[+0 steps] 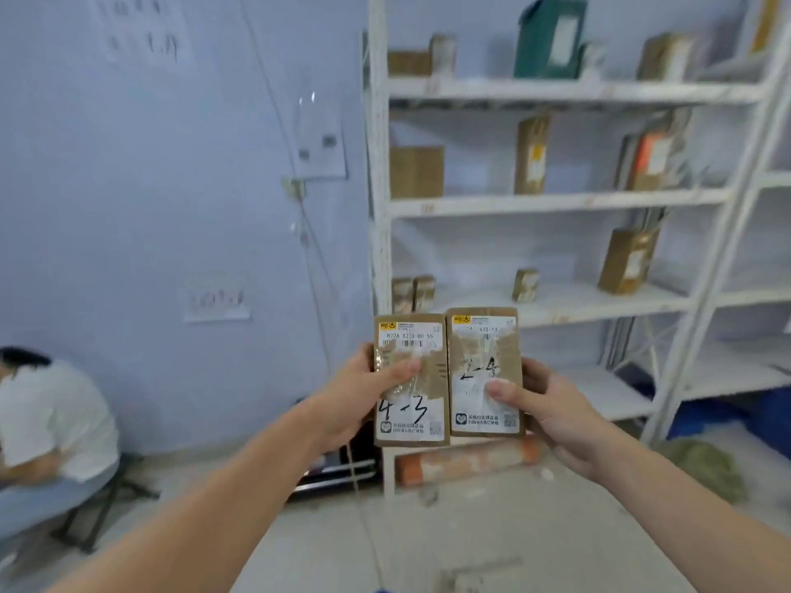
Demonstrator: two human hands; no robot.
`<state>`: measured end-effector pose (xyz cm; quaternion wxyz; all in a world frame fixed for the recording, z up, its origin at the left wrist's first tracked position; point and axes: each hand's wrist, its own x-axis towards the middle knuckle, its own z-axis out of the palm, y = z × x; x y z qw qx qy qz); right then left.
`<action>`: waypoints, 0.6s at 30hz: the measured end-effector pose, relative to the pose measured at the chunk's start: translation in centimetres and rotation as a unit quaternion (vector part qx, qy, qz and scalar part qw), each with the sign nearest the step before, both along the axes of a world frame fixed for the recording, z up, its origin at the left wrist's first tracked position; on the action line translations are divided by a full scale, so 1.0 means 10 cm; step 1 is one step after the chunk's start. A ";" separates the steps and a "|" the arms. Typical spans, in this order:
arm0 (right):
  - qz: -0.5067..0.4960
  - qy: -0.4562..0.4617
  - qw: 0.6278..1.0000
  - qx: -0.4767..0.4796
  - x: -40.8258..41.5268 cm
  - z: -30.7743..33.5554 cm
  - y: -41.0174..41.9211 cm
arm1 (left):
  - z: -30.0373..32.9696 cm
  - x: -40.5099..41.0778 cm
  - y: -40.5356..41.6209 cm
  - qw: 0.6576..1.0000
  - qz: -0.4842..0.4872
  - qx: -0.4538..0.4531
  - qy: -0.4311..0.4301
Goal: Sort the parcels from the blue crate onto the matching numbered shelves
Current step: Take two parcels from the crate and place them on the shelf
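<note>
I hold two small brown cardboard parcels side by side in front of me, labels facing me. My left hand (pixel 355 395) grips the left parcel (pixel 411 421), hand-marked "4-3", thumb across its front. My right hand (pixel 552 408) grips the right parcel (pixel 486 340), marked with a number that looks like "2-4", thumb on its label. Behind them stands the white shelf rack (pixel 556 203) with several tiers carrying brown parcels and one green box (pixel 550 36). Small shelf tags are too blurred to read. The blue crate is mostly out of view.
A seated person in a white shirt (pixel 47 425) is at the left by the wall. An orange-ended roll (pixel 466 462) lies on the floor under the rack. A cable (pixel 316 267) hangs down the blue wall. A second rack (pixel 762 293) stands to the right.
</note>
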<state>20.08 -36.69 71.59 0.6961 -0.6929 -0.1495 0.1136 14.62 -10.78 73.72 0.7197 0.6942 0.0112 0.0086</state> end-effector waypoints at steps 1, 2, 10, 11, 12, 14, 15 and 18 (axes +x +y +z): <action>-0.003 -0.017 1.000 0.001 -0.03 0.24 -0.11 | 0.24 0.00 -0.10 1.000 -0.007 0.006 -0.016; -0.004 -0.036 0.999 0.003 -0.05 0.46 -0.22 | 0.46 0.02 -0.20 0.999 -0.012 0.009 -0.035; -0.048 -0.174 0.983 -0.019 -0.13 1.82 -1.63 | 1.83 0.21 -1.46 0.985 -0.066 0.079 -0.137; -0.051 -0.182 0.982 -0.022 -0.11 1.90 -1.77 | 1.91 0.24 -1.59 0.984 -0.066 0.084 -0.144; -0.054 -0.189 0.980 -0.027 -0.09 1.96 -1.94 | 1.97 0.30 -1.76 0.983 -0.067 0.084 -0.151; -0.063 -0.199 0.977 -0.032 -0.01 2.05 -2.26 | 2.04 0.42 -2.06 0.982 -0.068 0.077 -0.160; -0.069 -0.204 0.976 -0.034 0.03 2.08 -2.40 | 2.06 0.50 -2.20 0.982 -0.068 0.072 -0.162; -0.075 -0.212 0.974 -0.037 0.20 2.08 -2.73 | 2.05 0.72 -2.54 0.982 -0.074 0.062 -0.164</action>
